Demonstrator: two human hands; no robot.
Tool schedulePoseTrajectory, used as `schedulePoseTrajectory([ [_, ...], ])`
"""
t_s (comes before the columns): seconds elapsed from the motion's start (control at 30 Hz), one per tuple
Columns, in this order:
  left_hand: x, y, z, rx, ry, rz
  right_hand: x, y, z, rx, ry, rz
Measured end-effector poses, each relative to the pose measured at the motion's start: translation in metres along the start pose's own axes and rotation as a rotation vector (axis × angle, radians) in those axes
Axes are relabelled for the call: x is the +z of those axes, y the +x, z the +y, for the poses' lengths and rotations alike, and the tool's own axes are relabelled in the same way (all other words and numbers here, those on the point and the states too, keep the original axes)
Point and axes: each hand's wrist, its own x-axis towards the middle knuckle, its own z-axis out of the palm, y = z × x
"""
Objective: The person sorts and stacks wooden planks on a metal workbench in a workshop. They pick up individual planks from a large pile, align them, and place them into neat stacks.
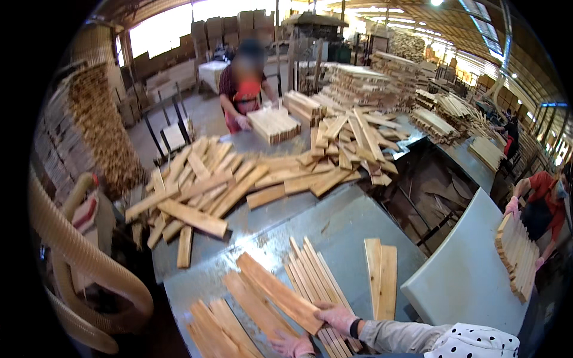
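My right hand (pixel 335 317), in a pinkish glove with a dark wrist band, grips the near end of a reddish-brown wooden board (pixel 277 291). The board slants away to the far left over the metal table. To its left lies another wooden board (pixel 258 303), with my left hand (pixel 292 344) closed on its near end; the fingertips are partly hidden. A row of narrow strips (pixel 316 274), lying side by side, passes under my right hand. Several shorter boards (pixel 218 331) rest left of my left hand. Two pale boards (pixel 380 277) lie together to the right.
A large heap of loose boards (pixel 209 179) covers the table's far side. Across it, a person (pixel 245 89) handles a block of boards (pixel 273 124). At right, another person (pixel 540 206) holds a joined panel (pixel 516 256) by a pale curved surface (pixel 459 274). Ribbed hoses (pixel 89 250) stand left.
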Motion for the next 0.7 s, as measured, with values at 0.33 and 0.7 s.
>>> schedulePoseTrajectory([
  [0.33,-0.018,0.027,-0.040,0.188,-0.342,-0.025,-0.025,0.012,0.000,0.024,-0.059,-0.148],
  [0.7,-0.039,0.012,-0.152,0.063,-1.456,-0.552,0.046,-0.078,0.163,-0.493,-1.232,-0.096],
])
